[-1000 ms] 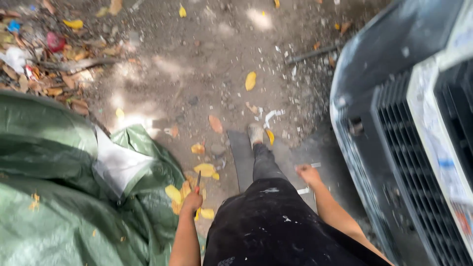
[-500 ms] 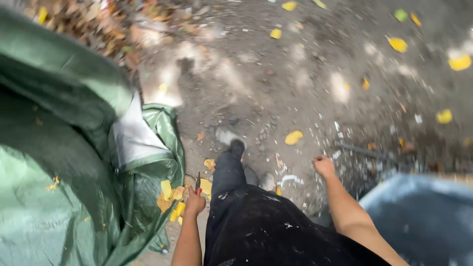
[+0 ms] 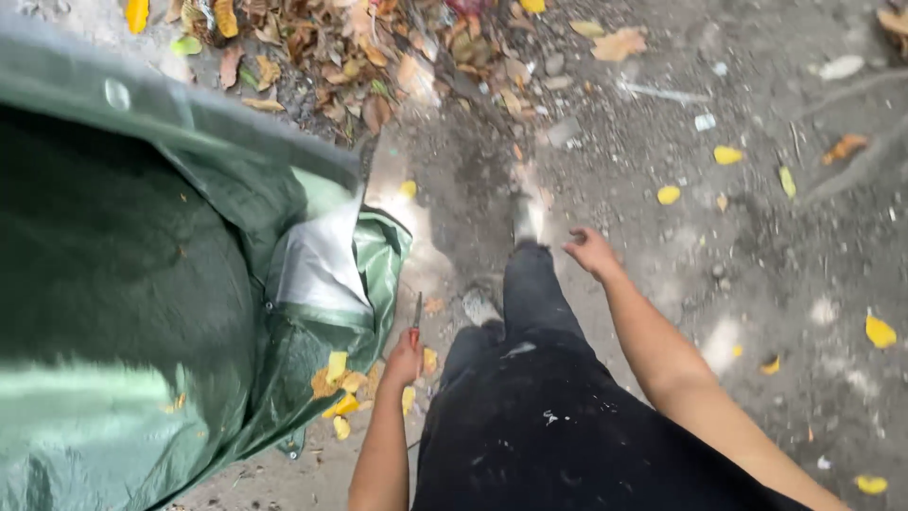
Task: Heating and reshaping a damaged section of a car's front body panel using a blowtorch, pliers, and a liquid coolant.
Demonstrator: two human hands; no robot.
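Down by the person's left hip, the left hand (image 3: 404,361) is closed around a small red-handled tool (image 3: 415,323), maybe a screwdriver or pliers, hard to say, blade pointing up. It hangs just beside the edge of a big green tarp (image 3: 123,284) with yellow leaves sitting in its folds. The right hand (image 3: 591,252) swings free out front, fingers loosely curled, holding nothing. Black trousers, shoes on dirt ground (image 3: 757,237) scattered with dead leaves. Tool isn't touching anything, so no work looks started here.
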